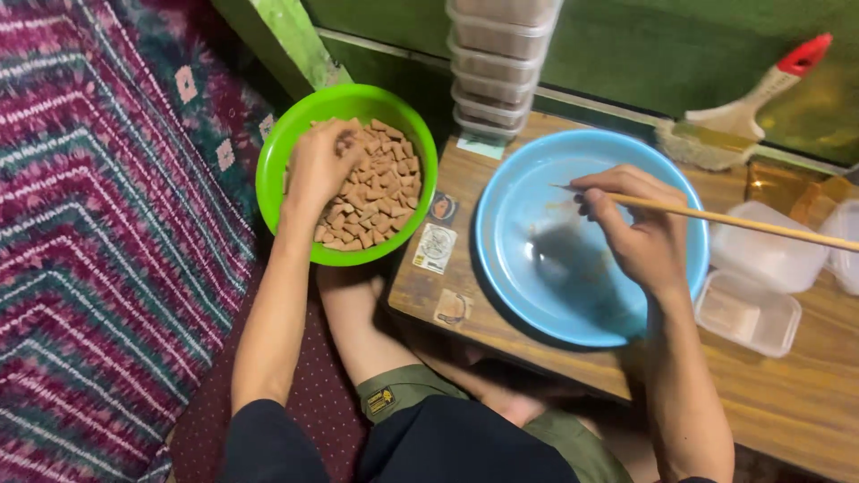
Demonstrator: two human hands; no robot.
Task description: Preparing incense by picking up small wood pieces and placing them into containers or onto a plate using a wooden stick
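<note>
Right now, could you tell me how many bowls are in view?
2: a green bowl of brown pieces under the left hand, and a blue bowl on the wooden table.

The left hand (320,165) covers some of the tan pieces (380,192) in the green bowl (277,192), and its fingertips are curled down among them, so whether they pinch any cannot be told. The stack of clear lidded tubs (497,63) at the low wooden table's (787,394) far edge runs out past the top of the picture. At the right edge a clear container (846,246) is cut off, and the right hand (640,228) hides part of the blue bowl's (528,268) rim.
</note>
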